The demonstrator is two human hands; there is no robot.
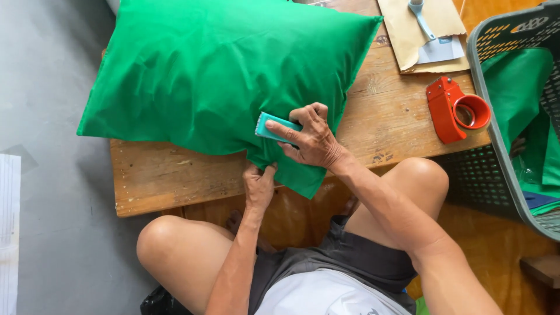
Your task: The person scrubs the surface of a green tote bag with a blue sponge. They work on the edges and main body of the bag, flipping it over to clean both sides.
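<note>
A large green pillow lies on a low wooden table. My right hand presses a small teal brush-like tool against the pillow's lower right part. My left hand pinches the pillow's lower edge just below that tool, at the table's front edge. My bare knees frame the table from below.
A red tape dispenser sits on the table's right end. Behind it lies a brown envelope with a pale blue scraper on it. A grey plastic basket holding green fabric stands at the right. Grey floor lies to the left.
</note>
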